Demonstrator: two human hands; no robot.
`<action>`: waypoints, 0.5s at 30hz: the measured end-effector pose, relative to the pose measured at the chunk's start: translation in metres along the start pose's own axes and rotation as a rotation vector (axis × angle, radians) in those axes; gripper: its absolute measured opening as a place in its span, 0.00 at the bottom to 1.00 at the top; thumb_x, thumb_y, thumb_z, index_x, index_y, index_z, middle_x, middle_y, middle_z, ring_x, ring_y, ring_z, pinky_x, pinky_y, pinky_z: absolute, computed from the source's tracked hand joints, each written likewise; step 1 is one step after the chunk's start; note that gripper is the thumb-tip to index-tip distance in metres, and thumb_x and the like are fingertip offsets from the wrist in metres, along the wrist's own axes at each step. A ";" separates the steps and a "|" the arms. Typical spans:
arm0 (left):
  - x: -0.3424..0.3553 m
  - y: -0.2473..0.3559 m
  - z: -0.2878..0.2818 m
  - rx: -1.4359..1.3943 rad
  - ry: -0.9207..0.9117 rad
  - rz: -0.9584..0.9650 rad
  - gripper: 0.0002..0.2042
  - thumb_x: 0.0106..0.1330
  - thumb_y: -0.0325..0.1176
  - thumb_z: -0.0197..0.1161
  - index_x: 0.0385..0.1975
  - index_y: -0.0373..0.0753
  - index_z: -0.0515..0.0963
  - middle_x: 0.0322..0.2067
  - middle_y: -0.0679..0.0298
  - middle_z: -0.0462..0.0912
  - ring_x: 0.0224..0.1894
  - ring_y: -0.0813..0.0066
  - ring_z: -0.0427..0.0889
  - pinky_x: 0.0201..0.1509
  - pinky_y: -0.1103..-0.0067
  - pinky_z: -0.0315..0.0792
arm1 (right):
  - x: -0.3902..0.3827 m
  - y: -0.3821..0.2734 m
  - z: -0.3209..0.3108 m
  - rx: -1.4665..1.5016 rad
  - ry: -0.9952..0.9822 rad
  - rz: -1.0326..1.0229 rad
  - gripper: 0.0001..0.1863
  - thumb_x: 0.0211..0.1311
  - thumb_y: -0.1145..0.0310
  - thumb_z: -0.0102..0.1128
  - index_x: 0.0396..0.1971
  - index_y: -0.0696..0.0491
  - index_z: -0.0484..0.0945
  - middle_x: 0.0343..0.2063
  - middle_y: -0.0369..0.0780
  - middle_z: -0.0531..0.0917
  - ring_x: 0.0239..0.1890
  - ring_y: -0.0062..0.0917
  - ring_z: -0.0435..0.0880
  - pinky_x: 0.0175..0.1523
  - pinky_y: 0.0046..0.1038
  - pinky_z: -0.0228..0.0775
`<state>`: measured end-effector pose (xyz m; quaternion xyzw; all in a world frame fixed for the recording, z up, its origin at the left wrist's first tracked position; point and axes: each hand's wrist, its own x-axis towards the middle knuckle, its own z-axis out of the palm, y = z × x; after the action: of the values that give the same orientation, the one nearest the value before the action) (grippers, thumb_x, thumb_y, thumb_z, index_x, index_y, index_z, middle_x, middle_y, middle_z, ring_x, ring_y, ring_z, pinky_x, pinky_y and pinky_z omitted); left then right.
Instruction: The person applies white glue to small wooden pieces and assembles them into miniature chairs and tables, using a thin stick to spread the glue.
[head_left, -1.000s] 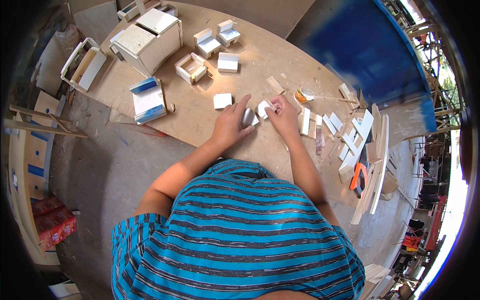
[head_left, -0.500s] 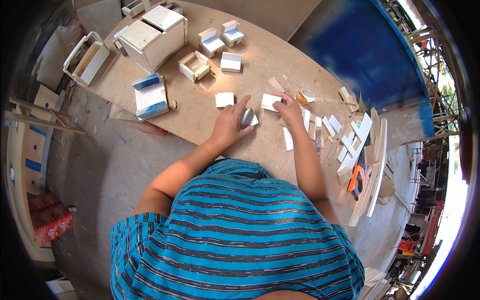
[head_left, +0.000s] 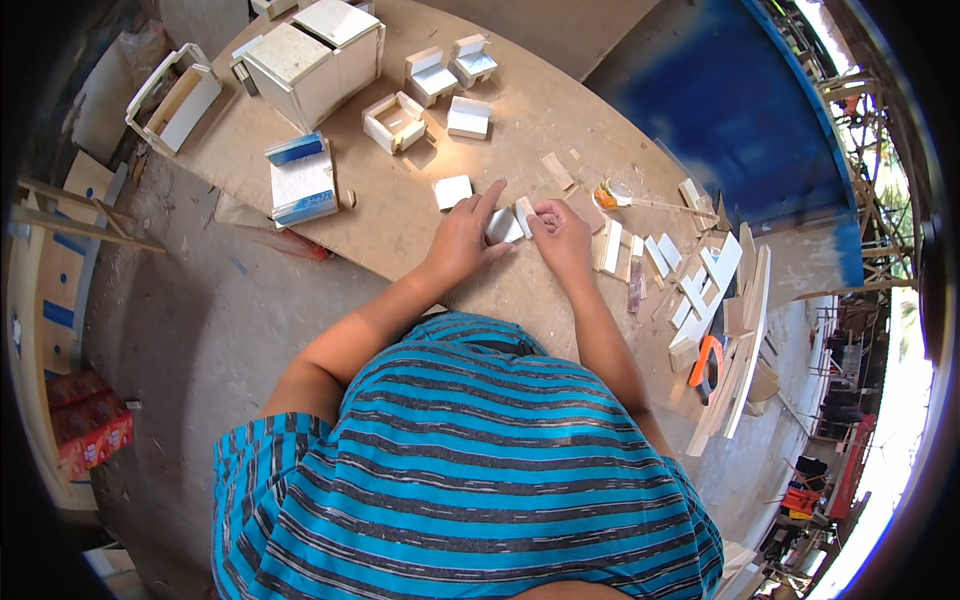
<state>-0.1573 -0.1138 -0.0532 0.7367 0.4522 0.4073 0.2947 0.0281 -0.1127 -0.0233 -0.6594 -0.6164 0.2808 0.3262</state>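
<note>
My left hand (head_left: 462, 243) rests on the worktable, its thumb and fingers around a small white block (head_left: 503, 227). In the pinched fingers of my right hand (head_left: 562, 238) is a small thin wooden piece (head_left: 525, 212), stood up on edge against the right side of that block. Whether the two touch along their whole length is hidden by my fingers. Just beyond my left fingertips lies another small white block (head_left: 453, 192). A flat brown board piece (head_left: 585, 208) lies beside my right hand.
Small wooden chairs (head_left: 430, 76), an open frame box (head_left: 394, 122) and a large white box (head_left: 310, 70) stand at the back. A blue-and-white piece (head_left: 302, 182) sits left. On the right are a glue-smeared brush (head_left: 612, 194), wood strips (head_left: 708, 285) and an orange-handled saw (head_left: 707, 365).
My right hand has brought the thin piece left and turned it from lying flat to standing on edge against the block. My left hand stays around the block.
</note>
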 end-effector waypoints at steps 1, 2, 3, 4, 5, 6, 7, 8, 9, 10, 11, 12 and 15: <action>-0.001 0.000 -0.001 -0.003 0.000 -0.001 0.47 0.43 0.33 0.77 0.68 0.44 0.59 0.40 0.53 0.79 0.43 0.53 0.78 0.48 0.66 0.73 | 0.001 0.000 -0.001 0.006 -0.011 0.007 0.13 0.55 0.69 0.65 0.39 0.58 0.78 0.31 0.45 0.86 0.32 0.27 0.87 0.38 0.26 0.77; -0.004 -0.001 -0.002 -0.027 0.006 0.020 0.48 0.42 0.32 0.77 0.68 0.44 0.59 0.41 0.53 0.79 0.43 0.53 0.78 0.48 0.66 0.73 | 0.002 0.004 -0.001 0.003 -0.012 0.008 0.13 0.55 0.69 0.65 0.39 0.58 0.78 0.31 0.45 0.86 0.32 0.27 0.87 0.38 0.26 0.77; -0.005 -0.001 -0.002 -0.050 0.013 0.040 0.49 0.42 0.32 0.78 0.68 0.44 0.58 0.41 0.52 0.79 0.43 0.53 0.78 0.48 0.66 0.73 | 0.005 0.011 0.001 0.065 -0.029 0.001 0.13 0.56 0.69 0.64 0.40 0.58 0.78 0.32 0.45 0.86 0.33 0.26 0.87 0.39 0.25 0.77; -0.006 -0.001 -0.004 -0.051 0.015 0.036 0.49 0.42 0.32 0.78 0.68 0.44 0.58 0.41 0.52 0.79 0.43 0.53 0.78 0.48 0.66 0.73 | 0.006 0.012 0.001 0.127 -0.048 -0.007 0.14 0.57 0.70 0.64 0.42 0.58 0.79 0.33 0.46 0.87 0.34 0.26 0.86 0.40 0.25 0.77; -0.006 0.001 -0.006 -0.054 -0.008 0.012 0.48 0.41 0.32 0.78 0.68 0.42 0.59 0.41 0.51 0.80 0.44 0.52 0.78 0.49 0.65 0.73 | 0.007 0.013 0.001 0.125 -0.053 -0.006 0.14 0.57 0.70 0.64 0.42 0.58 0.79 0.33 0.46 0.87 0.34 0.26 0.86 0.40 0.25 0.77; -0.006 0.001 -0.007 -0.057 -0.032 -0.012 0.48 0.41 0.32 0.77 0.67 0.41 0.59 0.42 0.50 0.80 0.45 0.51 0.78 0.49 0.64 0.73 | 0.009 0.014 0.000 0.135 -0.074 0.035 0.15 0.57 0.70 0.63 0.43 0.59 0.79 0.34 0.46 0.87 0.34 0.25 0.86 0.41 0.24 0.76; -0.006 0.000 -0.007 -0.058 -0.027 -0.014 0.48 0.41 0.32 0.77 0.67 0.41 0.59 0.42 0.50 0.80 0.45 0.51 0.78 0.49 0.64 0.73 | 0.010 0.013 -0.002 0.143 -0.094 0.075 0.16 0.57 0.71 0.63 0.45 0.59 0.80 0.35 0.46 0.87 0.35 0.24 0.86 0.41 0.24 0.76; -0.006 -0.003 -0.005 -0.052 -0.038 -0.026 0.48 0.41 0.32 0.78 0.67 0.41 0.59 0.41 0.50 0.81 0.44 0.51 0.78 0.49 0.64 0.73 | 0.011 0.015 -0.002 0.140 -0.098 0.072 0.16 0.57 0.71 0.63 0.45 0.59 0.80 0.35 0.46 0.87 0.35 0.24 0.86 0.41 0.24 0.76; -0.006 -0.004 -0.004 -0.046 -0.049 -0.038 0.48 0.41 0.33 0.78 0.67 0.42 0.59 0.41 0.51 0.81 0.43 0.52 0.78 0.49 0.64 0.73 | 0.012 0.018 -0.003 0.156 -0.120 0.084 0.16 0.57 0.70 0.63 0.46 0.58 0.80 0.35 0.45 0.87 0.35 0.23 0.85 0.42 0.23 0.76; -0.006 -0.005 -0.004 -0.047 -0.046 -0.039 0.48 0.41 0.33 0.78 0.67 0.42 0.59 0.41 0.51 0.81 0.43 0.52 0.78 0.49 0.64 0.73 | 0.014 0.020 -0.003 0.173 -0.142 0.097 0.17 0.58 0.70 0.62 0.48 0.58 0.80 0.35 0.43 0.87 0.35 0.21 0.85 0.42 0.22 0.76; -0.006 -0.006 -0.003 -0.048 -0.043 -0.038 0.48 0.40 0.32 0.78 0.67 0.42 0.59 0.40 0.51 0.81 0.42 0.52 0.79 0.48 0.64 0.73 | 0.015 0.022 -0.004 0.171 -0.145 0.095 0.17 0.58 0.70 0.62 0.48 0.58 0.80 0.35 0.43 0.87 0.35 0.21 0.85 0.42 0.22 0.76; -0.005 -0.006 -0.003 -0.049 -0.040 -0.036 0.49 0.40 0.32 0.78 0.67 0.43 0.59 0.40 0.52 0.82 0.42 0.52 0.79 0.48 0.64 0.74 | 0.017 0.023 -0.004 0.201 -0.168 0.133 0.18 0.58 0.70 0.62 0.48 0.59 0.80 0.35 0.42 0.86 0.35 0.20 0.84 0.41 0.22 0.76; -0.006 -0.006 -0.002 -0.062 -0.029 -0.052 0.49 0.39 0.31 0.79 0.67 0.44 0.60 0.40 0.53 0.82 0.42 0.53 0.79 0.48 0.65 0.74 | 0.020 0.023 -0.007 0.243 -0.221 0.177 0.17 0.59 0.71 0.61 0.48 0.61 0.80 0.35 0.40 0.86 0.35 0.18 0.83 0.41 0.20 0.76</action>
<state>-0.1628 -0.1164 -0.0593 0.7212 0.4539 0.4025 0.3343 0.0498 -0.0939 -0.0364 -0.6321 -0.5494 0.4516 0.3077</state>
